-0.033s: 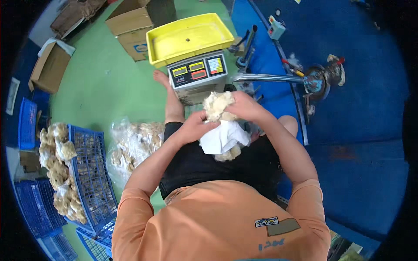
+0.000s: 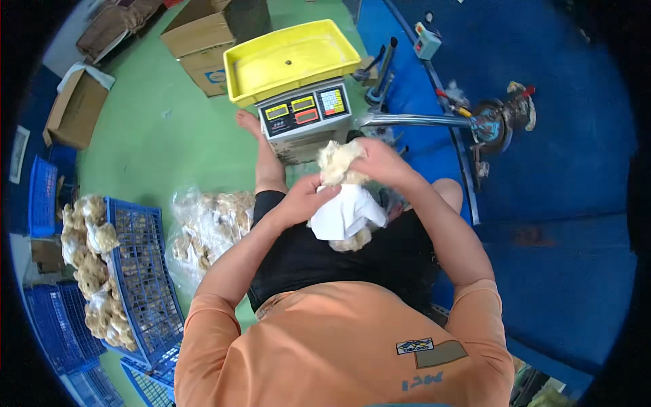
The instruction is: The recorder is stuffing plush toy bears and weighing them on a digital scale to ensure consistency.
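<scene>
Above my lap I hold a fluffy plush toy [image 2: 336, 161], cream-coloured, with a white cloth piece [image 2: 344, 214] on its lower part. My left hand [image 2: 304, 201] pinches it from the left, its thumb lying along the top of the cloth. On the upper right side, my right hand [image 2: 380, 161] is closed on the cream plush, with its fingertips partly hidden in the fluff. A tan furry end [image 2: 352, 241] shows below the cloth, over my black shorts.
Ahead stands a scale [image 2: 305, 115] topped by a yellow tray [image 2: 291, 64]. Tan plush toys [image 2: 91, 271] fill a blue crate [image 2: 146, 271] at left, beside a clear bag [image 2: 203, 224] of more. Cardboard boxes [image 2: 203, 61] stand farther back. A metal bar [image 2: 413, 120] extends from the blue surface at right.
Very little differs. The cream plush at the top has shifted slightly between my fingers, and the whole view has moved a touch. Both hands keep their hold.
</scene>
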### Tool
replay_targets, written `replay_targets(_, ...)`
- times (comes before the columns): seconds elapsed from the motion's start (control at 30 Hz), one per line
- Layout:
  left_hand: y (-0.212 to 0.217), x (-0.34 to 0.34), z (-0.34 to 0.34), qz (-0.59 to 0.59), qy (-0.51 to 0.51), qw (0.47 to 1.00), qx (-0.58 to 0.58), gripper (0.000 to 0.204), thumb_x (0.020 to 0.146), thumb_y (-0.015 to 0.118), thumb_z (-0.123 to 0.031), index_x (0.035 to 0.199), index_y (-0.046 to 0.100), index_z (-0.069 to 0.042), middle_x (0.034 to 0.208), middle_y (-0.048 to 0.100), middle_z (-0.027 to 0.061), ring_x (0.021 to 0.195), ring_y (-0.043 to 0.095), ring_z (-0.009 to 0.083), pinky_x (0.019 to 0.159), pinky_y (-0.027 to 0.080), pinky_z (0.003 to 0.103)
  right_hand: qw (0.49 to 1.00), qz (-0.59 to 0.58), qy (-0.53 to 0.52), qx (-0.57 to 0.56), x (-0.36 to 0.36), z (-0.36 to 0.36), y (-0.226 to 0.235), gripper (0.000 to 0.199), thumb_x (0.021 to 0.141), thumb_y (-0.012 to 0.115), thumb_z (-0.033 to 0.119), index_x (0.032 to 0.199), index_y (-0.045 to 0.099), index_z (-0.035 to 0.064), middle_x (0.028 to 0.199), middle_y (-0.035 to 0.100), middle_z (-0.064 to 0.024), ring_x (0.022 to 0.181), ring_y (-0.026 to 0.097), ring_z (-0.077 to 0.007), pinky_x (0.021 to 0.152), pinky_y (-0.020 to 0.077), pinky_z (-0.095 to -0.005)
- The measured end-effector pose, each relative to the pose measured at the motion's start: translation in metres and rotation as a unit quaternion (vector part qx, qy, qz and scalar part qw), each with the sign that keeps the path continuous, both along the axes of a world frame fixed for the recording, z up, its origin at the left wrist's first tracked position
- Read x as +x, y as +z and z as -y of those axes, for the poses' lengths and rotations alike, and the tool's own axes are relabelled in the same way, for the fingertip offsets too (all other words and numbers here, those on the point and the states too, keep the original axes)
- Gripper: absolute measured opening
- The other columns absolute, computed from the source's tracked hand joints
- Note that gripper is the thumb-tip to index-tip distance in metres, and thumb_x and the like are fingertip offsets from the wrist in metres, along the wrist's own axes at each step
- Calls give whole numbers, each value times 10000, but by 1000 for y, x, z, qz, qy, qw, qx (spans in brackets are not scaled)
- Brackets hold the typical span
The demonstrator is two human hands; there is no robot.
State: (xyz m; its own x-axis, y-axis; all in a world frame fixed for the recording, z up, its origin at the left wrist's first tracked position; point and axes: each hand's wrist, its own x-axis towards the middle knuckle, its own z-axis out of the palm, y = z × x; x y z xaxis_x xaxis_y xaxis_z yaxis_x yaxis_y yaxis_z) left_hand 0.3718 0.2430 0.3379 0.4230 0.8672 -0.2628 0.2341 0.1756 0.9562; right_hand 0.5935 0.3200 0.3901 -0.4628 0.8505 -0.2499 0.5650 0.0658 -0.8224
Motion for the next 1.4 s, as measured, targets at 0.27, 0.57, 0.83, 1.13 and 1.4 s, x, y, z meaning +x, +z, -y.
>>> replay_targets(0.27,-10,24,7,151,120,978,-78,254,970,589,-166,1174,623,-18,909,668,29,743,577,77,639,472,210,907,18,-142,396,3,32,-23,186,801,727,101,963,682,23,791,682,-83,626,580,-190,586,463,-303)
replay_targets(0.57,-3,37,-19,195,249,944,-92,282,1000,557,-210,1154,623,17,936,671,70,767,590,90,647,481,213,981,-76,-72,164,-21,37,-30,163,846,694,131,990,687,55,598,591,-62,516,533,-227,519,417,-331)
replay_targets(0.83,0,38,-45,208,340,917,-29,313,1012,552,-225,1165,615,41,1041,683,123,877,637,140,715,523,235,928,152,-2,340,-23,28,-33,218,893,645,212,1090,640,118,688,646,-96,580,622,-313,540,448,-431)
replay_targets(1.13,29,54,-57,77,339,929,127,315,954,597,-271,1013,698,21,844,705,114,700,599,189,653,493,342,885,233,20,403,-16,15,-10,126,876,639,199,931,601,92,752,656,-130,612,605,-355,554,444,-439)
replay_targets(1.4,73,95,-119,-134,224,894,365,193,849,652,-238,832,670,-47,754,667,169,644,599,370,611,464,462,913,28,-136,385,0,1,-12,51,941,544,93,965,550,48,712,603,-126,565,573,-228,561,465,-358)
